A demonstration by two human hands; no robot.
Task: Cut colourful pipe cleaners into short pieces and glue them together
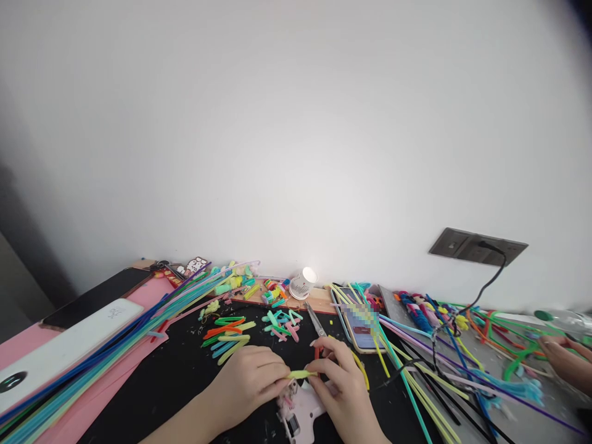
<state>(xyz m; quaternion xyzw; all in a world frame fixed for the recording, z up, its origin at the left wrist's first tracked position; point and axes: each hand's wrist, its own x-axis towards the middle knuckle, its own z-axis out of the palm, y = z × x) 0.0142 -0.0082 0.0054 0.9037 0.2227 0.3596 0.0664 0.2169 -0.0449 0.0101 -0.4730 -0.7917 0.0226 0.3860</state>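
Observation:
A short yellow-green fuzzy stick (300, 374) is stretched between my two hands. My left hand (252, 379) pinches its left end with closed fingers. The right end is between the fingertips of my right hand (340, 385), which are also closed. Just below the stick, a pale pink glue-gun-like tool (303, 413) lies on the black mat (171, 376), partly covered by my hands. Scissors (316, 322) with grey blades lie beyond my right hand, their handles partly hidden by it. Short green, orange, yellow and blue pieces (229, 336) lie beyond my left hand.
Long fuzzy stems (152, 333) cross a white device (69, 351) at left. A paper cup (303, 283) stands near the wall. A phone (365, 333) and more stems (416, 388) lie right. Another person's hand (567, 357) is at far right, near a bottle (568, 322).

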